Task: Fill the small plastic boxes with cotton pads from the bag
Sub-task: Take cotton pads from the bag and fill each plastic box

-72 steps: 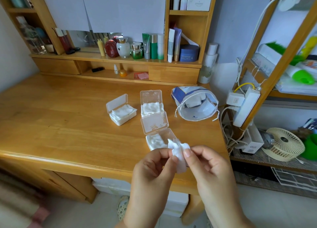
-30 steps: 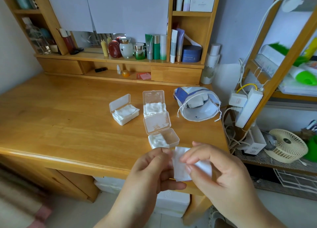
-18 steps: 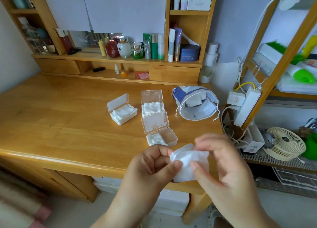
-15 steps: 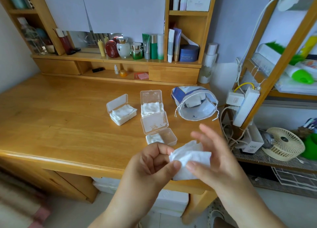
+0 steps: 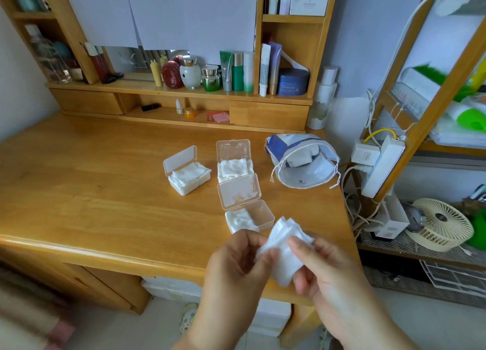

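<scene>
While my left hand (image 5: 238, 264) and right hand (image 5: 319, 267) both pinch the cotton pads (image 5: 285, 249) above the table (image 5: 105, 192) edge, I should fold them flat; then press them into the half-filled nearest box (image 5: 249, 219).

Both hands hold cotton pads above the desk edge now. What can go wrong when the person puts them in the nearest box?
1. The left hand and right hand pinch the cotton pads over the desk edge; a loose pad could fall to the floor.
2. The nearest box is already partly filled, so pads may bunch up or stick out.
3. Its open lid leans toward the far box; a bump could push it.
</scene>
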Available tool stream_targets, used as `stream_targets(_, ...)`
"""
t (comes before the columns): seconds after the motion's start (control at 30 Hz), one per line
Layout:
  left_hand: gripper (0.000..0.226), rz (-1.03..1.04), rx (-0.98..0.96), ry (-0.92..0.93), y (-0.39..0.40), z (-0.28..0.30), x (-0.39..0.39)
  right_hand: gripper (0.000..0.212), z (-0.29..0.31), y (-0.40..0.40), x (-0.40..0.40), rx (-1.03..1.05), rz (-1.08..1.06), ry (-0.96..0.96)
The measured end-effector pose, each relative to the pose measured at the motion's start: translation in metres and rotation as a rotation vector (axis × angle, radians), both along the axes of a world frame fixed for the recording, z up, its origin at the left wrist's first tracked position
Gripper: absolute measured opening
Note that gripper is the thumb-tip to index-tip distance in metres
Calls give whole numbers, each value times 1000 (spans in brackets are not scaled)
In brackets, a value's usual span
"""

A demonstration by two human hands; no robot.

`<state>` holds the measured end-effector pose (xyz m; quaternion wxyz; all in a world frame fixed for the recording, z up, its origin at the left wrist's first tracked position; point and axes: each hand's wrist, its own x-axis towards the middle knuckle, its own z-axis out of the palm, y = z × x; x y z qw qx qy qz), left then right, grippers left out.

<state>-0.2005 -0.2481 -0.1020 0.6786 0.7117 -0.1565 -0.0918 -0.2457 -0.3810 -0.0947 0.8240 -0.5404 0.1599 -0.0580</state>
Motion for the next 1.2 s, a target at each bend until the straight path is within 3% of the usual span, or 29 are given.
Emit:
stream_targets(0.13, 24, 42, 373, -289, 0, -21, 6, 15, -17, -11, 0, -148, 54, 12)
stream_targets(0.23, 27, 71, 250, -322, -1, -22, 20, 21, -17, -26, 7, -282, 166, -64)
stream_targets(0.3, 25, 111, 222, -412, -2, -22, 33, 26, -17, -40, 18, -349, 104, -91)
stream_targets(0.43, 31, 87, 643, -628, 0, -37, 68, 15, -15, -61, 45, -451, -77, -108)
stream_targets(0.5, 20, 18, 761, -681, -1, -44, 75, 10, -18, -61, 53, -542, -75, -116)
stream_targets(0.57, 6, -2, 755, -748, 4, -48, 76, 10, -25, -59, 55, -615, -94, -107)
stream_targets(0.67, 18, -97, 756, -767, 17, -49, 70, 18, -31, -58, 52, -603, -127, -110)
stream_targets(0.73, 19, -150, 760, -794, 22, -48, 67, 24, -33, -53, 51, -565, -37, -177)
stream_targets(0.77, 18, -162, 750, -803, 23, -48, 67, 25, -35, -48, 50, -621, 19, -217)
stream_targets(0.9, 16, -185, 734, -825, 23, -46, 68, 26, -51, -27, 55, -1290, 57, -410)
stream_targets(0.97, 16, -182, 727, -850, 23, -45, 70, 21, -56, -26, 58, -1497, 90, -467)
stream_targets(1.1, 17, -168, 735, -872, 24, -45, 73, 20, -65, -28, 59, -1705, 190, -478)
stream_targets(1.2, 24, -162, 745, -838, 24, -45, 74, 22, -67, -27, 58, -1690, 215, -466)
